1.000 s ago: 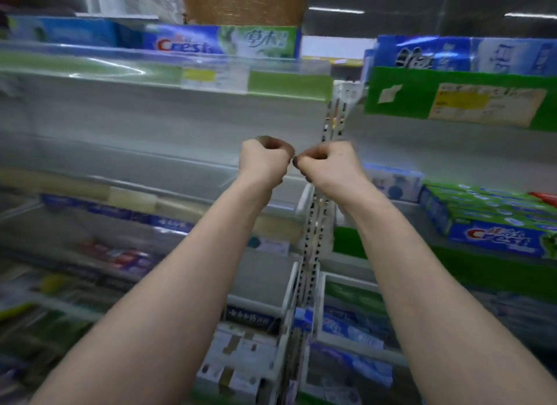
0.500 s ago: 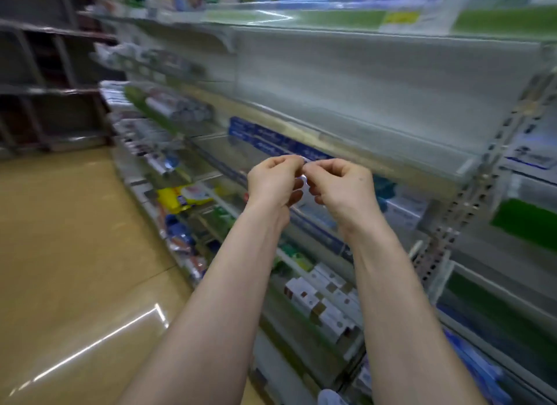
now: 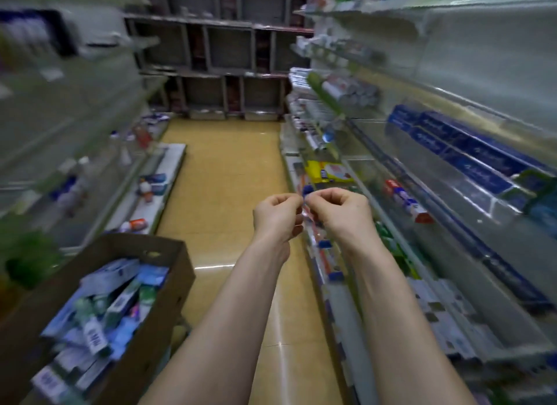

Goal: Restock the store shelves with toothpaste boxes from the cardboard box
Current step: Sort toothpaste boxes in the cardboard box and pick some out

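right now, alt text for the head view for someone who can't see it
Two bare forearms reach into a store aisle, the left hand and right hand curled with fingertips meeting. An open cardboard box of toothpaste boxes sits lower left; partly stocked shelves run along the right.

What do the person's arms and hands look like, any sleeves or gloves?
The left hand and right hand wear no gloves; no ring, watch or bracelet shows. The left forearm and right forearm are uncovered down to the picture's bottom edge, with no sleeve in view.
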{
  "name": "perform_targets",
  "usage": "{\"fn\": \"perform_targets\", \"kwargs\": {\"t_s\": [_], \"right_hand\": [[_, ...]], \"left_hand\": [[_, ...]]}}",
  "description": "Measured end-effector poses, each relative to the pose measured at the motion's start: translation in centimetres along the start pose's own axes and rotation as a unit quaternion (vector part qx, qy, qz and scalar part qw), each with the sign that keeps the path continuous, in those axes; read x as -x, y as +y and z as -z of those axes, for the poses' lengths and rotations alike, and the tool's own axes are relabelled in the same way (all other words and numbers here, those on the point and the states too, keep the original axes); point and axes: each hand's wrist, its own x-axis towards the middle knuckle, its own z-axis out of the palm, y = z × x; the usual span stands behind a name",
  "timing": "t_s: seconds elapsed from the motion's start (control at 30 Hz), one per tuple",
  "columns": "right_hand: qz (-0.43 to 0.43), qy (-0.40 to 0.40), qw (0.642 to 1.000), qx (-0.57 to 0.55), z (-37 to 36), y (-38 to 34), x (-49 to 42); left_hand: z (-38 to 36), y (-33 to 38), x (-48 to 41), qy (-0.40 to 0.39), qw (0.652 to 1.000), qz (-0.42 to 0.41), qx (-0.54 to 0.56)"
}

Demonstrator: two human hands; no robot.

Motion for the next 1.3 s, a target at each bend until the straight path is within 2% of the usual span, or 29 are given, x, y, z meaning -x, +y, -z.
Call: {"fn": "perform_targets", "kwargs": {"t_s": [0.37, 0.57, 1.0, 1.3], "right_hand": [[-0.031, -0.174, 0.984, -0.002, -13.2, -1.0, 3.4], [-0.046, -0.233, 0.971, 0.000, -21.3, -1.5, 5.4], [-0.087, -0.249, 0.965, 0.009, -39.5, -1.9, 6.9], [-0.122, -0.247, 0.961, 0.034, -46.4, 0.5, 4.0]], "left_hand": [[15.1, 0.5, 0.0, 0.160, 0.986, -0.003, 0.037], [24.1, 1.4, 0.1, 0.229, 0.971, 0.005, 0.068], [42.8, 4.6, -4.8, 0.309, 0.944, 0.030, 0.110], [50.2, 4.0, -8.7, 0.372, 0.914, 0.075, 0.142]]}}
